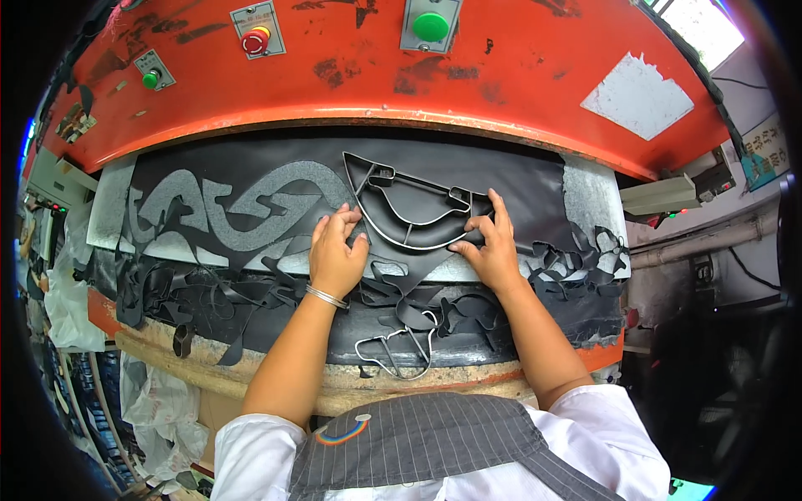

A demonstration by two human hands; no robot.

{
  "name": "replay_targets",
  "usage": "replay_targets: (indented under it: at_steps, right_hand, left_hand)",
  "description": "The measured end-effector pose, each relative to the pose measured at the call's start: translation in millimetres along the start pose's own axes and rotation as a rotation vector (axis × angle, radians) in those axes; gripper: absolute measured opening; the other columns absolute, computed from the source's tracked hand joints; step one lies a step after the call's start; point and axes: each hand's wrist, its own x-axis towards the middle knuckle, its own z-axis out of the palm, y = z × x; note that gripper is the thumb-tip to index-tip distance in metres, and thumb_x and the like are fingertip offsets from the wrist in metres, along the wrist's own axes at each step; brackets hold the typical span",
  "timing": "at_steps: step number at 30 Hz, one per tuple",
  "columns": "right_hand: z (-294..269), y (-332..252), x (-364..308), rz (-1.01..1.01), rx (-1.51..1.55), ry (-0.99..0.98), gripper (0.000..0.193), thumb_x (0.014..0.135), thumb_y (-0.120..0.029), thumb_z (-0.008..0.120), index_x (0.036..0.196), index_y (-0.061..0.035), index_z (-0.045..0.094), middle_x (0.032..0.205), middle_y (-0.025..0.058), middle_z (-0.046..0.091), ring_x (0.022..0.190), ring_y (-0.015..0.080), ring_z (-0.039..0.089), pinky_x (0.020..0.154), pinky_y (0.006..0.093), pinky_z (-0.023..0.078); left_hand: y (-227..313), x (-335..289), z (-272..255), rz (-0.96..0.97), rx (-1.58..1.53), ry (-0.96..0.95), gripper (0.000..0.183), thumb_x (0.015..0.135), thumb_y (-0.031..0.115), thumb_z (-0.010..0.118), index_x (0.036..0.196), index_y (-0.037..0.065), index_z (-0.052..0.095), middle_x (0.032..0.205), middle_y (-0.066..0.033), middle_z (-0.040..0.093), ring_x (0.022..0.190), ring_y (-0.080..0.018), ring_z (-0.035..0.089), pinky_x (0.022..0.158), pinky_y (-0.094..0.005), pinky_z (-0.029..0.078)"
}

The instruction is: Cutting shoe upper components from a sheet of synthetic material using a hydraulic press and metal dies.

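A crescent-shaped metal cutting die lies on a sheet of black leather, its thin steel edges joined by crossbars. My right hand grips the die's right end, thumb at the lower rim and fingers on the upper corner. At the die's left edge, the bent fingers of my left hand press against the rim, with the thumb alongside. Left of that hand, curved cut-out gaps in the leather reveal the grey cutting board beneath.
Above the work hangs the orange press head with green buttons and a red stop knob. Tangled leather scraps line the board's front edge. A smaller wire-like die lies nearer me, by the wooden ledge.
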Motion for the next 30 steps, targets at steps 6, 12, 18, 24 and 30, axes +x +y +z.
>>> replay_targets:
  at_steps: [6, 12, 18, 24, 30]
  right_hand:
    - [4.5, 3.5, -5.9, -0.028, -0.013, 0.012, 0.04, 0.057, -0.022, 0.086, 0.085, -0.0099, 0.06, 0.144, 0.0247, 0.034, 0.13, 0.0483, 0.034, 0.104, 0.052, 0.032]
    - [3.6, 10.1, -0.3, -0.087, -0.102, 0.024, 0.043, 0.06, -0.027, 0.085, 0.091, -0.0109, 0.06, 0.146, 0.0222, 0.033, 0.13, 0.0489, 0.033, 0.104, 0.0533, 0.032]
    - [-20.6, 3.2, -22.4, 0.173, -0.542, 0.008, 0.077, 0.075, -0.048, 0.071, 0.14, -0.0196, 0.041, 0.15, 0.0228, 0.024, 0.137, 0.0414, 0.028, 0.105, 0.0629, 0.024]
    - [-105.2, -12.2, -117.8, 0.899, -0.635, -0.364, 0.07, 0.079, -0.043, 0.07, 0.137, -0.0127, 0.047, 0.147, 0.0248, 0.032, 0.14, 0.0357, 0.026, 0.103, 0.0716, 0.016]
    - [-87.2, -132.8, 10.7, -0.083, -0.05, 0.215, 0.046, 0.076, -0.017, 0.077, 0.115, -0.0013, 0.058, 0.102, 0.0141, 0.064, 0.088, 0.025, 0.063, 0.079, 0.0333, 0.05]
  left_hand:
    - [-4.5, -2.3, -7.0, 0.004, -0.075, -0.073, 0.029, 0.081, 0.01, 0.058, 0.108, 0.004, 0.05, 0.116, -0.014, 0.066, 0.126, -0.0246, 0.051, 0.111, -0.0438, 0.024]
    - [-6.6, 5.1, -4.7, 0.05, -0.067, -0.065, 0.03, 0.081, 0.01, 0.058, 0.109, 0.004, 0.05, 0.116, -0.0142, 0.065, 0.124, -0.0229, 0.052, 0.111, -0.0438, 0.023]
    - [-21.0, 8.8, -16.2, -0.06, -0.281, -0.108, 0.039, 0.081, 0.013, 0.061, 0.116, 0.001, 0.051, 0.123, -0.0189, 0.06, 0.125, -0.0318, 0.05, 0.11, -0.045, 0.026]
    - [-51.3, 21.5, -158.0, -0.249, -0.32, 0.247, 0.025, 0.09, 0.014, 0.061, 0.111, 0.002, 0.06, 0.117, -0.0117, 0.061, 0.112, -0.022, 0.057, 0.098, -0.035, 0.043]
    - [-72.9, 97.7, -277.7, 0.008, -0.208, 1.104, 0.053, 0.1, 0.028, 0.046, 0.138, -0.005, 0.031, 0.143, -0.0192, 0.038, 0.132, -0.0255, 0.038, 0.109, -0.0366, 0.029]
